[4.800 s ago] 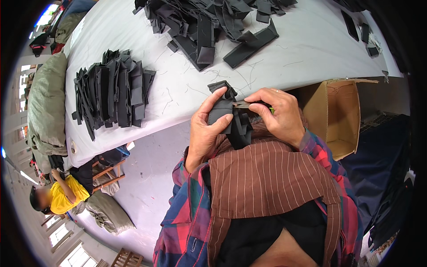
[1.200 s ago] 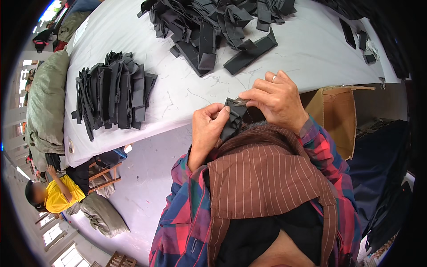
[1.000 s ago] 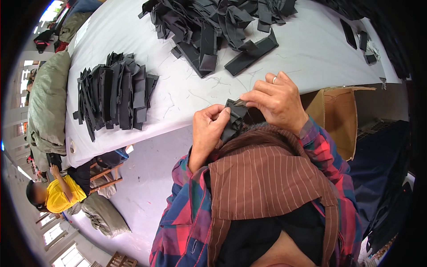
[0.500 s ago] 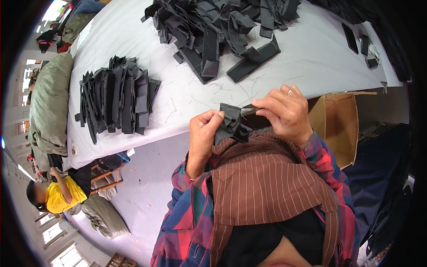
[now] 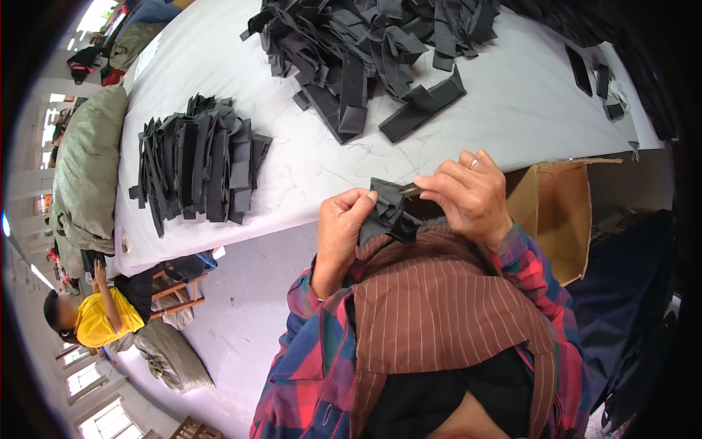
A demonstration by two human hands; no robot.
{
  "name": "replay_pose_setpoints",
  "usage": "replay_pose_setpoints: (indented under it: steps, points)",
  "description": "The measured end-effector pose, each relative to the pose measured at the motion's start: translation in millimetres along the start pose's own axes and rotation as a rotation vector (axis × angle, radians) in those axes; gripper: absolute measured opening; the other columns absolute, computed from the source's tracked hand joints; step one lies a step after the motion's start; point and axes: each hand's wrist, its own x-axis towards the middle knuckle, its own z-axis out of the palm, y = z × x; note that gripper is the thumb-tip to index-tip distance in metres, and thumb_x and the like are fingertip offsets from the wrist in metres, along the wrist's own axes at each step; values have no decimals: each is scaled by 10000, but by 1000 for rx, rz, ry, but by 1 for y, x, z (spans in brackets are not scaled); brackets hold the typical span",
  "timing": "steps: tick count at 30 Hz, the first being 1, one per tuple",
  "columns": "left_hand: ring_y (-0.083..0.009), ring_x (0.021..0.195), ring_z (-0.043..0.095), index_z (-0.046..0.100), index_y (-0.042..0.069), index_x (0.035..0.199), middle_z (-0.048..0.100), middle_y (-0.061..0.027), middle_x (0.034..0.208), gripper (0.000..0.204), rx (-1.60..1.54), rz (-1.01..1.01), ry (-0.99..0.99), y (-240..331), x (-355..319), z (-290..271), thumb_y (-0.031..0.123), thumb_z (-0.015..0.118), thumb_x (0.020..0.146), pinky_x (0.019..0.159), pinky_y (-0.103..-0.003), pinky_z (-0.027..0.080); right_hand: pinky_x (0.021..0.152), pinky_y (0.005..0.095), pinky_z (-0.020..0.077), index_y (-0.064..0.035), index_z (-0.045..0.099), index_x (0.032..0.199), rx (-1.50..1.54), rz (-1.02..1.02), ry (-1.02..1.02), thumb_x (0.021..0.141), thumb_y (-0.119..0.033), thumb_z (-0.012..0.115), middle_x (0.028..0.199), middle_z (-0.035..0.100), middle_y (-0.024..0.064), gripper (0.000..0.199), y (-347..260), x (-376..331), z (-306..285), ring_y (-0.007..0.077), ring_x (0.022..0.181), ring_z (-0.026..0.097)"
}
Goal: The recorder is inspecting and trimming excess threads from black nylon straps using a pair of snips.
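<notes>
My left hand (image 5: 342, 228) pinches a folded dark grey fabric piece (image 5: 386, 212) between thumb and fingers, just past the table's near edge. My right hand (image 5: 468, 194) is closed around a small, slim metal tool (image 5: 411, 190), whose tip meets the upper right edge of that fabric. Most of the tool is hidden in my fingers, so its exact kind does not show. On the white-covered table (image 5: 322, 164), a loose heap of dark grey fabric strips (image 5: 365, 51) lies at the far side. A neater row of similar strips (image 5: 201, 161) sits to the left.
Loose thread ends are scattered over the cover. A dark phone-like slab (image 5: 578, 71) lies at the far right. An open cardboard box (image 5: 563, 216) stands right of my right arm. Stuffed sacks (image 5: 91, 164) line the left, where a person in yellow (image 5: 110, 320) works.
The whole view has shifted slightly, with the table and strips appearing a little lower and to the right. The metal tool now reaches the fabric's upper right edge at a slightly different angle.
</notes>
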Motion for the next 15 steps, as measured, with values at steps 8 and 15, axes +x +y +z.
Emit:
replay_pose_setpoints:
  steps: [8,15]
  points:
    - [-88,739,567,599,-25,901,613,-35,819,94,210,189,0,40,-31,20,20,584,820,708,-205,448,614,279,389,-39,656,882,399,333,82,760,-69,693,729,575,49,131,5,-1,-13,174,645,506]
    - [-98,866,543,500,34,879,567,-35,898,243,219,577,112,21,-15,8,-95,610,705,812,-213,412,713,270,466,-8,654,938,737,522,-36,784,-47,669,852,648,93,160,-13,-7,-16,188,766,610]
